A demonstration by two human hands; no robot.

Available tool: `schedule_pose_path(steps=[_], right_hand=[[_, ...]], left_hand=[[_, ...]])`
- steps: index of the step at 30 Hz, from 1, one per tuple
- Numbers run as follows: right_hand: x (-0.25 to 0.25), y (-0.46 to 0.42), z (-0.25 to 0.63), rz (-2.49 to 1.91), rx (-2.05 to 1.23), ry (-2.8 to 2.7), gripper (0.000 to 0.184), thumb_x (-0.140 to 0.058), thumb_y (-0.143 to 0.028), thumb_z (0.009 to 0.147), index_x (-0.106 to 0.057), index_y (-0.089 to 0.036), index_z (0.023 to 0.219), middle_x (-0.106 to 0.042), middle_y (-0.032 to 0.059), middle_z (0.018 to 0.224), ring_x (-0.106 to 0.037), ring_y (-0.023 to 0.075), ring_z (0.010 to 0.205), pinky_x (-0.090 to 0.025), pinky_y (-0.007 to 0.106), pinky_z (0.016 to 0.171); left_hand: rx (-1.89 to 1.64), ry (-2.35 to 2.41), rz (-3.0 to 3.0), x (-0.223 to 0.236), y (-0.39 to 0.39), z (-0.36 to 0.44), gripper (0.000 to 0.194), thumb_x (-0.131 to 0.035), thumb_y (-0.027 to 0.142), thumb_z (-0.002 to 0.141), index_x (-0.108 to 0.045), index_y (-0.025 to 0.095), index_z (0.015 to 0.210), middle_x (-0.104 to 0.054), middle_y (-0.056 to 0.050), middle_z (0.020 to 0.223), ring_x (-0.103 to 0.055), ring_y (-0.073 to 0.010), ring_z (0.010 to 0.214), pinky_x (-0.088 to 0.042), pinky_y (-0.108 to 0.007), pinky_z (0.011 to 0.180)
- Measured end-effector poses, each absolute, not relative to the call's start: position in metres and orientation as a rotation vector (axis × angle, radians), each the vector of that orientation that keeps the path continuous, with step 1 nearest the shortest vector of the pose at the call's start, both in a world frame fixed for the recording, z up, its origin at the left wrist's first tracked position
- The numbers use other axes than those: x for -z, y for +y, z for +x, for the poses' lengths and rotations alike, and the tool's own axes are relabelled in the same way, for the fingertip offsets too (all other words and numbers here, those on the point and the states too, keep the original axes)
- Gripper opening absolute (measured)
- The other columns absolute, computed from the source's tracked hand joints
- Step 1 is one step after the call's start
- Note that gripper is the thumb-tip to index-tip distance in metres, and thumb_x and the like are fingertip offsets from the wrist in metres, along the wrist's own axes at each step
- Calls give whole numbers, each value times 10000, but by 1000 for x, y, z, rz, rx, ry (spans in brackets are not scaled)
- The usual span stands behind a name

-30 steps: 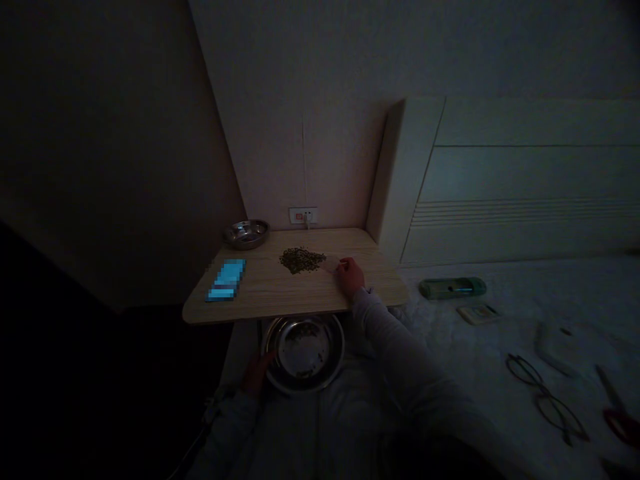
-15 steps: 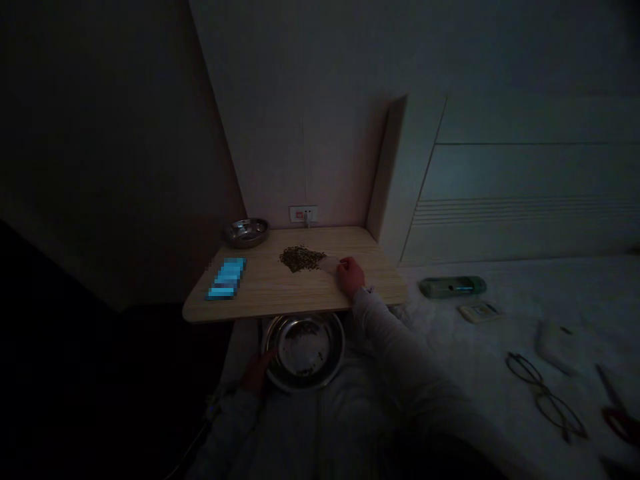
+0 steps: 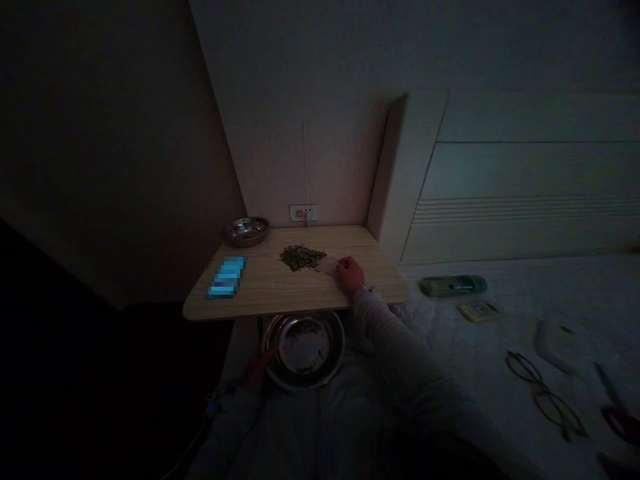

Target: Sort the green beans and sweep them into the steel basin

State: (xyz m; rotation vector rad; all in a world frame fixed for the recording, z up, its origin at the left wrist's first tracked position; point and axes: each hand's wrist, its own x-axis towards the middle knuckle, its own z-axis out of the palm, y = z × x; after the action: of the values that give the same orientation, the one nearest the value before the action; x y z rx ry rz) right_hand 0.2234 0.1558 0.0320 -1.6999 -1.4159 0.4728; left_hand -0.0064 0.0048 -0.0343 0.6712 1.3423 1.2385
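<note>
On the wooden board point(image 3: 270, 293) lies a loose pile of small greenish-brown grains or seeds point(image 3: 301, 257). My right hand point(image 3: 351, 275) is closed on a thin translucent sheet point(image 3: 328, 266), perhaps plastic, which reaches to the pile's right edge. Below the board's front edge sits a round metal basin point(image 3: 338, 357) with some dark bits scattered inside it. My left hand point(image 3: 257, 369) grips the basin's left rim, fingers over the inner side; its thumb is lost in the dark.
At the board's back left stands a smaller steel bowl point(image 3: 246, 233), with a lit phone point(image 3: 227, 277) in front. A wall socket point(image 3: 303, 213) is behind. On the white bed to the right lie a green bottle point(image 3: 453, 286), a small pale device point(image 3: 479, 312), glasses point(image 3: 543, 393) and red-handled scissors point(image 3: 620, 421).
Hardly anything has moved. Both hands keep their places, and the sheet still touches the pile's right side. The picture is slightly sharper.
</note>
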Motion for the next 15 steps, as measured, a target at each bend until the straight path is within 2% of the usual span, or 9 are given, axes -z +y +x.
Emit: schedule_pose_path(steps=[4, 11, 15], right_hand=[[-32, 155, 224, -1696, -488, -1429, 163, -446, -227, 696, -553, -174, 806, -582, 17, 701, -511, 128, 646, -373, 239, 619], [-29, 157, 224, -1675, -493, -1446, 154, -445, -225, 678, -557, -183, 775, -587, 12, 713, -506, 123, 660, -373, 236, 630], [-28, 157, 224, -1663, -512, -1443, 149, -442, -234, 675, -556, -184, 757, -582, 6, 695, -503, 121, 652, -370, 229, 612]], left_hand=[[-1217, 1268, 597, 23, 3, -3, 228, -627, 241, 583, -626, 170, 800, -690, -57, 767, -622, -240, 802, -451, -357, 760], [-1175, 1395, 684, 12, 0, -6, 120, -620, 208, 570, -640, 207, 689, -682, -54, 831, -591, -244, 897, -442, -325, 785], [-1161, 1341, 694, 11, -1, -5, 122, -597, 218, 602, -638, 209, 716, -683, -56, 833, -603, -233, 866, -450, -331, 776]])
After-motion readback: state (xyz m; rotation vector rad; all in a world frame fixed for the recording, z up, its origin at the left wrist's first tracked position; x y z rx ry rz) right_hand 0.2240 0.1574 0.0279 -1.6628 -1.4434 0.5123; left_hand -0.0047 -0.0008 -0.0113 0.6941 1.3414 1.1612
